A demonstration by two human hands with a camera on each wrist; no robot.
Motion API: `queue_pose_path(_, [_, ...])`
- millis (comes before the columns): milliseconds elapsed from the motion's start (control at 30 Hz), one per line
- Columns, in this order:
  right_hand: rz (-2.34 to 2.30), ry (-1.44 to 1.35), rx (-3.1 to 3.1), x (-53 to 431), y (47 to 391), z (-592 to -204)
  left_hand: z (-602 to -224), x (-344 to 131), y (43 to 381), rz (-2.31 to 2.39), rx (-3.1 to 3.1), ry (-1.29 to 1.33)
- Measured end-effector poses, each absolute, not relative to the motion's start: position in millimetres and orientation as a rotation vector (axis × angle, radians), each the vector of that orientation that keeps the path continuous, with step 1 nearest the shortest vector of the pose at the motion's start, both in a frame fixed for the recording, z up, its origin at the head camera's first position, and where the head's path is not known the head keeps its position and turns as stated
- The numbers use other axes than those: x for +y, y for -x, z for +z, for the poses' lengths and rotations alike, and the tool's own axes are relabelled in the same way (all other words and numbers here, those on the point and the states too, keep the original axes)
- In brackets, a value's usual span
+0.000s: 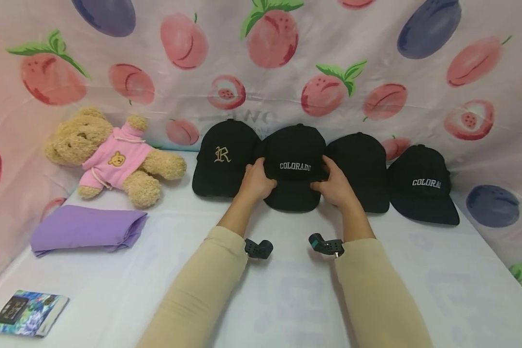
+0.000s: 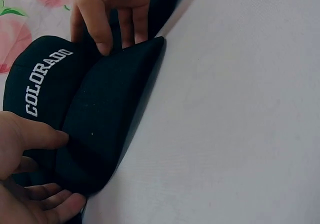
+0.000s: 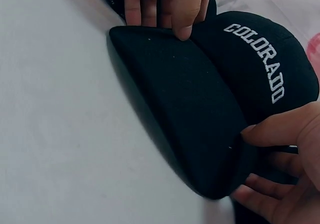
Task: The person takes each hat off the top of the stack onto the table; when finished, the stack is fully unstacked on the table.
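A black baseball cap (image 1: 295,166) lettered COLORADO in white stands second from left in a row of black caps, brim toward me. My left hand (image 1: 257,180) holds its left side, and my right hand (image 1: 334,182) holds its right side. In the left wrist view, the left thumb (image 2: 47,135) lies on top where brim meets crown, with the other fingers beside and below the brim edge. The right wrist view shows the right thumb (image 3: 270,133) placed likewise on the opposite side. Part of the right fingers is hidden behind the brim.
Left of it sits a black cap (image 1: 226,159) with a gold R; rightward are a plain black cap (image 1: 360,171) and another COLORADO cap (image 1: 422,186). A teddy bear (image 1: 113,157), folded purple cloth (image 1: 87,229) and colourful packet (image 1: 28,313) lie on the left of the white table (image 1: 287,299).
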State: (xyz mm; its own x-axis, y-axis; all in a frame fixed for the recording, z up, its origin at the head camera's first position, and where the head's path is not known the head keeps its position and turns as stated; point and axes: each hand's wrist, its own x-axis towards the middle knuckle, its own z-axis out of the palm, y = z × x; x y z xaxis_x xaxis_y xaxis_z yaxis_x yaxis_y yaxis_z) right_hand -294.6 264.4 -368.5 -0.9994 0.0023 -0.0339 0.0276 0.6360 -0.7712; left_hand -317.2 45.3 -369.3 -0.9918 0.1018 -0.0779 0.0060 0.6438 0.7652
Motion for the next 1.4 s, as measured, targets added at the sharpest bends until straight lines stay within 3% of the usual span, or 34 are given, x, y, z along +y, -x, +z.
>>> queue_pose_path(667, [-1.3, -0.079, 2.798, 247.7, 312.4, -366.8, -368.4, 51.2, 316.9, 1.334, 2.76, -0.01])
queue_pose_path(1400, [-1.221, -0.136, 2.895, 249.3, 306.2, -372.2, -371.5, 50.1, 305.9, 1.217, 2.768, -0.189])
